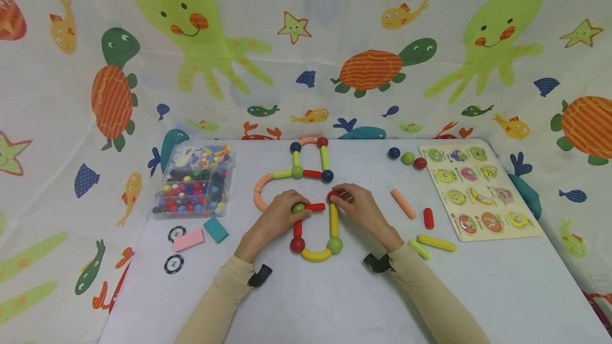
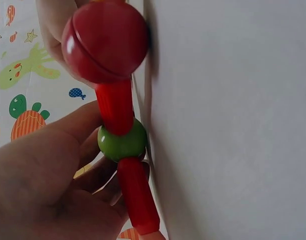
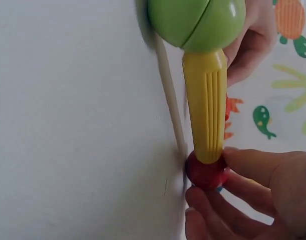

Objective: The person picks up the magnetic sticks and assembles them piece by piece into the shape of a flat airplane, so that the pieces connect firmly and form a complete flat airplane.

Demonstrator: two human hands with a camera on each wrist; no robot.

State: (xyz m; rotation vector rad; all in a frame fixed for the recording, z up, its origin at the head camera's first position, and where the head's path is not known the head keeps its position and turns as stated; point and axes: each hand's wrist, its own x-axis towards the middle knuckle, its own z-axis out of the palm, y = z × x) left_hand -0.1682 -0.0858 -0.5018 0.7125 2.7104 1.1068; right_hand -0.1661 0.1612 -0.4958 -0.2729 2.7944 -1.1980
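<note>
My left hand grips a green ball between thumb and fingers. One red stick juts from that ball, pointing toward my right hand in the head view. Another red stick joins it to a larger-looking red ball nearer me. With thumb and fingertips, my right hand pinches a second red ball on the end of a straight yellow stick. That stick runs down to a light green ball. A curved yellow stick closes the near side.
Behind, a square of sticks and balls links to a curved peach piece. Loose sticks, spare balls and a fruit puzzle board lie right. Left are a bead box, erasers and chips.
</note>
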